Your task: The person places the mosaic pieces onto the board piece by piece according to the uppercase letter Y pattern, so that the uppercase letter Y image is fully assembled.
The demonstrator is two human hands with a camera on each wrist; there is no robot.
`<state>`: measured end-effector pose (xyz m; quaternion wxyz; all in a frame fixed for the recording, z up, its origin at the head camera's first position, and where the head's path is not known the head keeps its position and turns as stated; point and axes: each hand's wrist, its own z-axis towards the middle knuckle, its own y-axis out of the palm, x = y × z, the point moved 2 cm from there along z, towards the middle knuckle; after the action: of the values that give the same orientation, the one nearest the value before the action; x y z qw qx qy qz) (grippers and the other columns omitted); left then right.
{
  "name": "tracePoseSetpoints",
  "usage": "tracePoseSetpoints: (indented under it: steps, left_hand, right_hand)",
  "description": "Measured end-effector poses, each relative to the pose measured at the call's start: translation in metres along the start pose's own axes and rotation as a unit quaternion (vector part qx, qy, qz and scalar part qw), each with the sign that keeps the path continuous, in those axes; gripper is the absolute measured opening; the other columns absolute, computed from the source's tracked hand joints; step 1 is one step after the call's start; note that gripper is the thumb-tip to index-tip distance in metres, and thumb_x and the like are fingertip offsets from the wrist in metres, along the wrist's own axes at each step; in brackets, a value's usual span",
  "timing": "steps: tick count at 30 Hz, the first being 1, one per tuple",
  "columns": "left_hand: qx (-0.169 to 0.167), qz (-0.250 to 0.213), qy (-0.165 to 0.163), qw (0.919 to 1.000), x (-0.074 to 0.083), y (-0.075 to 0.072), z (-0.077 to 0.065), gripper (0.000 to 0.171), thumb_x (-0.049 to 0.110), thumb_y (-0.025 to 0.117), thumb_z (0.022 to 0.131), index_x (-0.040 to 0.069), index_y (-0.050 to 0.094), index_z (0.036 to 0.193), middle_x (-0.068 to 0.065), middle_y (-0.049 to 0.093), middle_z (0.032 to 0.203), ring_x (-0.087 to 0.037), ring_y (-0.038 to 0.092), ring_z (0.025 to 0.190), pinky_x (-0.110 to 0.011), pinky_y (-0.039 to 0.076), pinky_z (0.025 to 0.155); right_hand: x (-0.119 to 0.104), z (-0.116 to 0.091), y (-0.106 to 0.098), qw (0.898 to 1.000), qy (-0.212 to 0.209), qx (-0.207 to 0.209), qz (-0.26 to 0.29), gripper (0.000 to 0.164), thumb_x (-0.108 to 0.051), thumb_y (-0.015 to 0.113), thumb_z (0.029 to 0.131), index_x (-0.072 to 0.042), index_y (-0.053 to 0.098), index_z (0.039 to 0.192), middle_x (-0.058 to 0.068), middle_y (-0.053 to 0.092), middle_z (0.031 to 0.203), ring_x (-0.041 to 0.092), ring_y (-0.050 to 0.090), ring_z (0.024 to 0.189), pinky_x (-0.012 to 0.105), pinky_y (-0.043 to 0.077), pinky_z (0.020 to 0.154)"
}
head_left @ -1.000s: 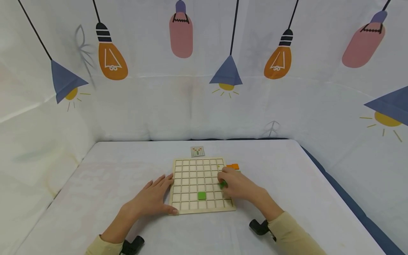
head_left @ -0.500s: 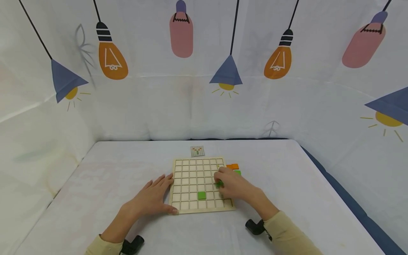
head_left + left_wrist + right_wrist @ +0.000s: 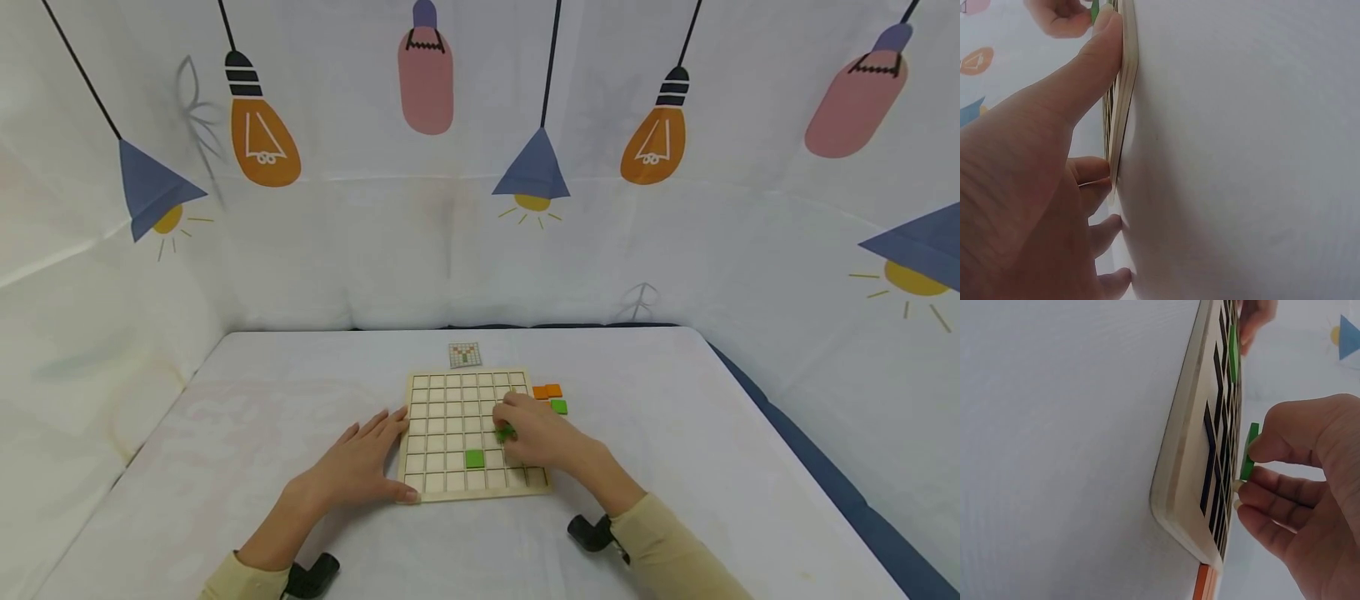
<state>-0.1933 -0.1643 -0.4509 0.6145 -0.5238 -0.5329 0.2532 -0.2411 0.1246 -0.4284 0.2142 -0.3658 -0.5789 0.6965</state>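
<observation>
Between the tabletop's [image 3: 300, 375] side edges, the right grip [image 3: 538, 431] pinches a green tile [image 3: 1247, 465], which tilted release could misseat on the board [image 3: 453, 427]; left grip [image 3: 356, 467] spread.

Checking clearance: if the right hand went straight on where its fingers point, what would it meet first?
The right hand, pinching a green tile, would likely meet the gridded board first; depth is unclear, so its fingertips may already touch it.
</observation>
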Motion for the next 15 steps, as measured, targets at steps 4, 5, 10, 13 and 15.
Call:
tracePoseSetpoints:
  steps: [4, 5, 10, 13, 15]
  left_hand:
    - [0.000, -0.002, 0.001, 1.0000, 0.000, 0.000, 0.000, 0.118, 0.077, 0.072, 0.066, 0.013, 0.030, 0.157, -0.001, 0.020, 0.168, -0.032, 0.018, 0.155, -0.065, 0.018, 0.120]
    - [0.001, -0.002, 0.001, 1.0000, 0.000, -0.001, 0.000, 0.118, 0.077, 0.072, 0.066, 0.013, 0.030, 0.157, -0.001, 0.020, 0.168, -0.032, 0.018, 0.155, -0.066, 0.018, 0.120]
    - [0.002, -0.003, 0.004, 1.0000, 0.000, -0.001, -0.001, 0.117, 0.077, 0.072, 0.066, 0.013, 0.031, 0.156, -0.001, 0.020, 0.167, -0.033, 0.019, 0.155, -0.066, 0.018, 0.119]
    - [0.004, -0.003, 0.005, 1.0000, 0.000, -0.001, -0.001, 0.118, 0.077, 0.072, 0.067, 0.013, 0.031, 0.156, -0.001, 0.020, 0.167, -0.033, 0.019, 0.154, -0.066, 0.018, 0.119]
    - [0.005, -0.002, 0.005, 1.0000, 0.000, -0.001, -0.001, 0.118, 0.077, 0.072, 0.066, 0.013, 0.031, 0.156, -0.001, 0.020, 0.167, -0.032, 0.019, 0.154, -0.066, 0.018, 0.119]
  right_hand:
    - [-0.003, 0.003, 0.001, 1.000, -0.008, -0.001, 0.000, 0.019, -0.005, 0.061, 0.078, -0.021, 0.060, 0.090, -0.009, 0.049, 0.087, 0.010, 0.044, 0.077, 0.020, 0.038, 0.064]
    - [-0.004, 0.004, 0.001, 1.000, -0.011, -0.001, 0.002, 0.020, -0.005, 0.061, 0.079, -0.020, 0.060, 0.090, -0.009, 0.049, 0.087, 0.009, 0.044, 0.076, 0.020, 0.039, 0.064]
    - [-0.012, 0.007, 0.000, 1.000, -0.025, -0.009, 0.009, 0.020, -0.004, 0.063, 0.080, -0.018, 0.063, 0.094, -0.008, 0.052, 0.088, 0.009, 0.045, 0.077, 0.019, 0.041, 0.066]
    - [-0.015, 0.009, 0.002, 0.999, -0.028, -0.015, 0.006, 0.019, -0.006, 0.064, 0.081, -0.020, 0.063, 0.095, -0.009, 0.052, 0.088, 0.009, 0.045, 0.077, 0.019, 0.040, 0.066]
    - [-0.017, 0.011, 0.003, 0.999, -0.029, -0.018, 0.004, 0.019, -0.007, 0.064, 0.082, -0.021, 0.062, 0.095, -0.009, 0.051, 0.087, 0.009, 0.045, 0.077, 0.019, 0.039, 0.066]
